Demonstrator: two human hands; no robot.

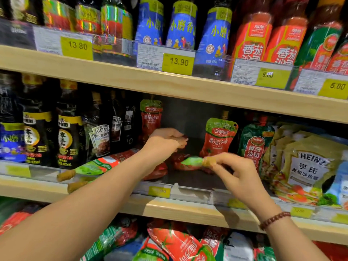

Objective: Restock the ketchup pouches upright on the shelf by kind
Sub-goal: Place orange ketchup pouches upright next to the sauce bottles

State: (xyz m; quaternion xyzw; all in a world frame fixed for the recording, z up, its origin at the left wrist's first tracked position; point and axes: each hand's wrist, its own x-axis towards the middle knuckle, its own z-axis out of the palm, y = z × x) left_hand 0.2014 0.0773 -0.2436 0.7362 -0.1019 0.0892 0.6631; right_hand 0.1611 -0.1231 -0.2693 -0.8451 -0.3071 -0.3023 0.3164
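Note:
On the middle shelf (188,206) a red and green ketchup pouch (188,162) lies on its side, and my right hand (235,170) pinches its tan cap. My left hand (167,140) reaches into the shelf gap with curled fingers around the bottom of a red pouch. Two pouches of the same kind stand upright, one at the back left (151,117) and one to the right (218,138). Two more pouches (98,165) lie flat under my left forearm, caps over the shelf front.
Dark sauce bottles (69,136) stand left of the gap. A green-topped ketchup pouch (254,144) and yellow Heinz salad dressing pouches (308,162) stand to the right. Bottles fill the top shelf (180,31). More pouches (175,243) lie jumbled on the shelf below.

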